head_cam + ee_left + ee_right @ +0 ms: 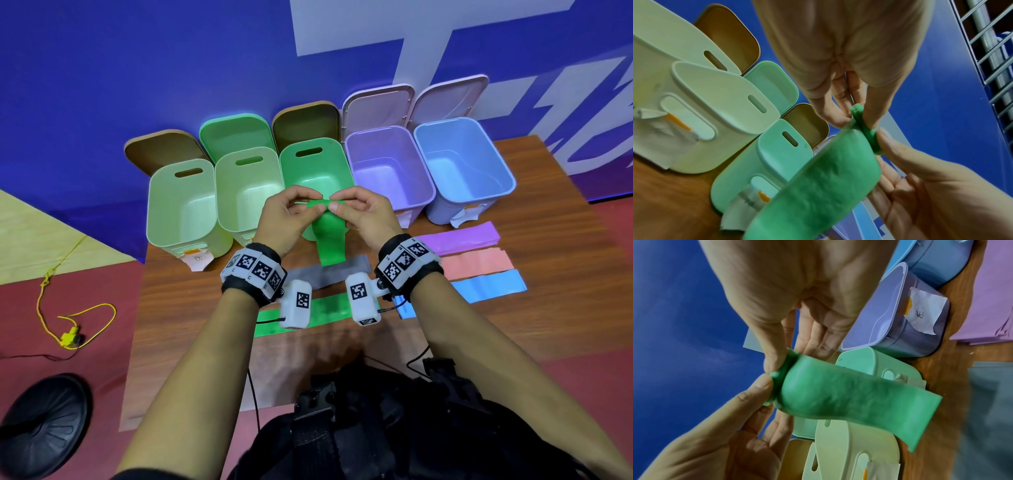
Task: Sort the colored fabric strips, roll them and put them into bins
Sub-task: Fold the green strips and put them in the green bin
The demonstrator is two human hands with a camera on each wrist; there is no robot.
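At the bottom of the head view, nearest the camera, are the person's dark clothing and two bare forearms reaching up the frame, each wrist wrapped in a band of black-and-white markers. Just above centre, the left hand and the right hand meet over the desk, thumb and fingers of each pinching the rolled top end of a green strip. The rest of that strip hangs loose below the hands, in front of the green bin. In the left wrist view the green strip fills the lower middle, its small rolled end pinched by fingertips. Across the upper middle of the head view stand five open bins in a row: two pale green, one green, one lilac, one light blue. Below the hands lie a grey strip and another green strip; at right lie purple, pink and blue strips.
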